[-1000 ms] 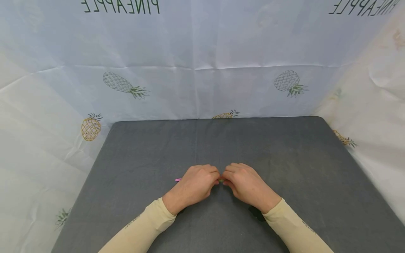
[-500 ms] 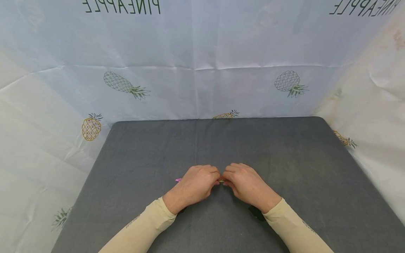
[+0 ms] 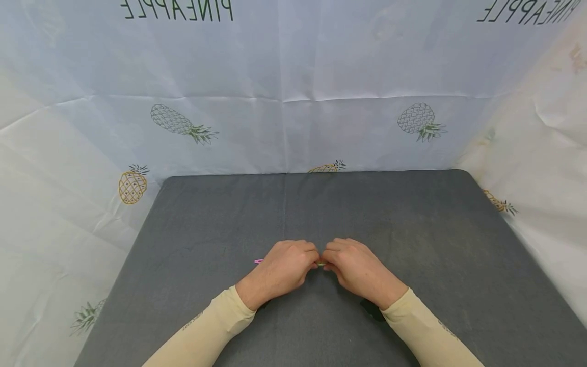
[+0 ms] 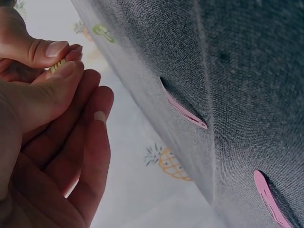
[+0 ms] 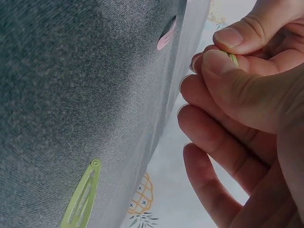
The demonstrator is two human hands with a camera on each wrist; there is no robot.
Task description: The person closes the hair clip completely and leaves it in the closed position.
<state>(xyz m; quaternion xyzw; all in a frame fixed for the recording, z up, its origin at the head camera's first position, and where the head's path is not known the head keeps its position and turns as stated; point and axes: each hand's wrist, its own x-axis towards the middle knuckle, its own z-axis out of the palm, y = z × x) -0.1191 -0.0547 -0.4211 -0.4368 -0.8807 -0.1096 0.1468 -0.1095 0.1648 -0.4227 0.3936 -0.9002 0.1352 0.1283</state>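
Fingertips of my left hand and right hand meet over the middle of the table, both pinching a small yellow-green hair clip. Only a sliver of that clip shows between thumbs and forefingers, so I cannot tell whether it is snapped. Two pink hair clips lie on the cloth in the left wrist view. A pink clip's end peeks out left of my left hand. Another green hair clip lies on the cloth in the right wrist view.
Dark grey cloth covers the table. A pineapple-print curtain hangs behind it and along both sides. A small green shape lies farther off on the cloth, and a pink clip appears in the right wrist view.
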